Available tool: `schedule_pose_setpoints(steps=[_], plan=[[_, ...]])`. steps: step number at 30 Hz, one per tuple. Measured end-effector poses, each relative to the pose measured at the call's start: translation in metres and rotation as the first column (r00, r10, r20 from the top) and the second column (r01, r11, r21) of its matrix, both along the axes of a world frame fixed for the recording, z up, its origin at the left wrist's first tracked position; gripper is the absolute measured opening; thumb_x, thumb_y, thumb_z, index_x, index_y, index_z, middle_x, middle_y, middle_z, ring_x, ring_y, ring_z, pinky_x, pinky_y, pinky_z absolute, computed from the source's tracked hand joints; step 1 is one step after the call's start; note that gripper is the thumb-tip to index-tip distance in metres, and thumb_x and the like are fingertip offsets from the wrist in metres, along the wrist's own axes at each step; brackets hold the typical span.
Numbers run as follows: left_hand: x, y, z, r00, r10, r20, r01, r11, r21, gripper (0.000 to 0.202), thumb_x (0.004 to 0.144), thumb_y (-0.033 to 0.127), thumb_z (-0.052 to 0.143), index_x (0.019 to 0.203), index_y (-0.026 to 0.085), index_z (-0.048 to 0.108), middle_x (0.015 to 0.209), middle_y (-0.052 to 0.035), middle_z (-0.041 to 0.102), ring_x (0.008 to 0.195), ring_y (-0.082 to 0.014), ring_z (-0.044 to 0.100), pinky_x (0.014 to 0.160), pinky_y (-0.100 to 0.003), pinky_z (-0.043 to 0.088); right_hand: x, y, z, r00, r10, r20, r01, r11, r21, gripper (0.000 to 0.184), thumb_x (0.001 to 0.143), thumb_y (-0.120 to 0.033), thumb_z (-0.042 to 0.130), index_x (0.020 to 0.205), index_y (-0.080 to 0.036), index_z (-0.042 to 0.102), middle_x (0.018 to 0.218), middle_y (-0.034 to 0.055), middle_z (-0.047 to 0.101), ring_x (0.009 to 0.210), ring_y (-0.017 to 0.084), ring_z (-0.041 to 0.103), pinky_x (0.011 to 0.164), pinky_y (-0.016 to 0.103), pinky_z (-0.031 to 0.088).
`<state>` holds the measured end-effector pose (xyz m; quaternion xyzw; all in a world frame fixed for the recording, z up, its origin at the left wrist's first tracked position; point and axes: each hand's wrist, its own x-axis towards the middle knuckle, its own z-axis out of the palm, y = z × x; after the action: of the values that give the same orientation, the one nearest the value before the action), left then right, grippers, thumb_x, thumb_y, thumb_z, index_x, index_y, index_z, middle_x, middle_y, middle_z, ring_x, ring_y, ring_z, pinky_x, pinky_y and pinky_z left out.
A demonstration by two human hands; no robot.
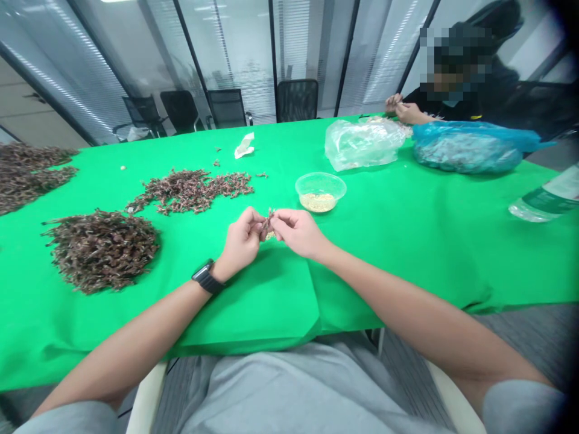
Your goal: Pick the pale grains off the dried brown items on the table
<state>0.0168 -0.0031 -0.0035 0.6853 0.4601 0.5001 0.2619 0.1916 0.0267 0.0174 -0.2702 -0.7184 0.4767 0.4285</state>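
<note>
Left hand: my left hand (242, 241), watch (207, 276) on the wrist, is curled narrow, with thumb and fingertips pinched onto one end of a dried pod (268, 222).
Right hand: my right hand (298, 232) pinches the other end the same way, so the 2 hands meet fingertip to fingertip.
Dried pod: it sits between both pinches, lifted off the green tablecloth (407, 241), just in front of the bowl (342, 188) and a little to its left.
Bowl: clear and shallow, with a thin layer of pale seeds (318, 202) inside. It sits apart from both hands.
Loose grains: a few pale grains (270, 236) lie on the cloth directly under the pinch, short of the bowl.
Piles: 1 brown heap (103, 248) lies well left of the bowl and a flatter scatter (192, 190) lies left and slightly behind it.
Behind the bowl: a clear bag (362, 143) and a blue bag (468, 147), with a co-worker's hands (402, 110) beyond them.
Risk, spill: the pod is held over bare cloth, not over the bowl — I judge anything shaken loose lands on the cloth and scatters.
Risk, grip: the pod is small and looks brittle, so too hard a twist could snap it or flick it away.
Risk, knock: the bowl looks light — a right wrist swinging forward could tip it.
</note>
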Motion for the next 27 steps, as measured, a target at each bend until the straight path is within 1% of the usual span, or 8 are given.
schedule_pose_setpoints(steps=[3,10,14,17,19,21,23,27], plan=[[0.001,-0.001,0.001,0.999,-0.033,-0.005,0.033,0.999,0.027,0.014,0.099,0.027,0.052,0.086,0.021,0.048,0.065,0.0021,0.056,0.057,-0.0117,0.047,0.056,-0.025,0.037,0.001,0.000,0.000,1.000,-0.008,0.007,0.008,0.999,0.042,0.034,0.091,-0.025,0.052,0.058,-0.018,0.053,0.055,-0.0039,0.051,0.053,0.008,0.043,0.053,0.023,0.033],[0.001,-0.001,0.000,0.999,-0.050,0.001,0.050,0.999,0.013,0.015,0.100,0.029,0.051,0.088,0.021,0.049,0.065,0.0018,0.056,0.057,-0.0117,0.047,0.057,-0.024,0.037,0.002,0.000,0.001,1.000,0.003,0.018,-0.003,1.000,0.027,0.031,0.088,-0.024,0.052,0.058,-0.018,0.055,0.054,-0.0038,0.052,0.051,0.009,0.043,0.052,0.023,0.032],[-0.001,-0.001,-0.001,0.998,-0.056,-0.028,0.057,0.998,0.038,0.012,0.098,0.024,0.051,0.087,0.021,0.049,0.066,0.0017,0.057,0.059,-0.0121,0.049,0.059,-0.025,0.038,0.001,0.000,0.002,0.999,0.034,-0.023,-0.033,0.999,0.017,0.027,0.084,-0.023,0.052,0.058,-0.018,0.057,0.053,-0.0045,0.050,0.052,0.008,0.041,0.052,0.023,0.032],[-0.001,-0.002,-0.001,0.997,-0.049,-0.063,0.052,0.997,0.055,0.010,0.096,0.018,0.050,0.086,0.021,0.049,0.067,0.0017,0.057,0.060,-0.0123,0.050,0.060,-0.025,0.039,-0.001,-0.002,0.002,0.997,0.048,-0.054,-0.052,0.997,-0.063,0.023,0.082,-0.023,0.053,0.061,-0.018,0.062,0.053,-0.0048,0.051,0.051,0.008,0.040,0.050,0.022,0.031],[-0.001,-0.003,0.000,0.995,-0.036,-0.096,0.043,0.997,0.070,0.011,0.093,0.013,0.050,0.085,0.021,0.048,0.067,0.0022,0.057,0.059,-0.0121,0.050,0.060,-0.025,0.039,-0.002,-0.004,0.003,0.996,0.043,-0.075,-0.056,0.983,-0.177,0.020,0.079,-0.023,0.054,0.063,-0.018,0.064,0.050,-0.0056,0.049,0.047,0.007,0.037,0.046,0.021,0.028],[-0.002,-0.004,0.002,0.991,-0.023,-0.135,0.035,0.995,0.093,0.014,0.090,0.009,0.049,0.084,0.021,0.048,0.066,0.0030,0.056,0.059,-0.0117,0.049,0.060,-0.025,0.038,-0.003,-0.006,0.005,0.993,0.046,-0.108,-0.078,0.946,-0.315,0.019,0.077,-0.025,0.055,0.062,-0.018,0.064,0.046,-0.0067,0.045,0.042,0.007,0.033,0.041,0.021,0.024],[-0.002,-0.005,0.003,0.986,-0.012,-0.166,0.031,0.993,0.113,0.017,0.087,0.005,0.049,0.083,0.021,0.047,0.065,0.0038,0.056,0.058,-0.0113,0.049,0.060,-0.024,0.038,-0.002,-0.006,0.007,0.985,0.077,-0.155,-0.140,0.882,-0.450,0.018,0.076,-0.026,0.056,0.061,-0.018,0.062,0.043,-0.0077,0.042,0.038,0.006,0.027,0.037,0.021,0.020],[-0.001,-0.007,0.005,0.984,-0.015,-0.176,0.038,0.991,0.125,0.018,0.085,0.004,0.048,0.083,0.021,0.047,0.066,0.0041,0.056,0.059,-0.0108,0.050,0.061,-0.024,0.039,0.003,-0.002,0.013,0.940,0.223,-0.257,-0.339,0.690,-0.640,0.016,0.074,-0.029,0.058,0.063,-0.018,0.058,0.043,-0.0100,0.034,0.038,0.005,0.017,0.035,0.020,0.013]])
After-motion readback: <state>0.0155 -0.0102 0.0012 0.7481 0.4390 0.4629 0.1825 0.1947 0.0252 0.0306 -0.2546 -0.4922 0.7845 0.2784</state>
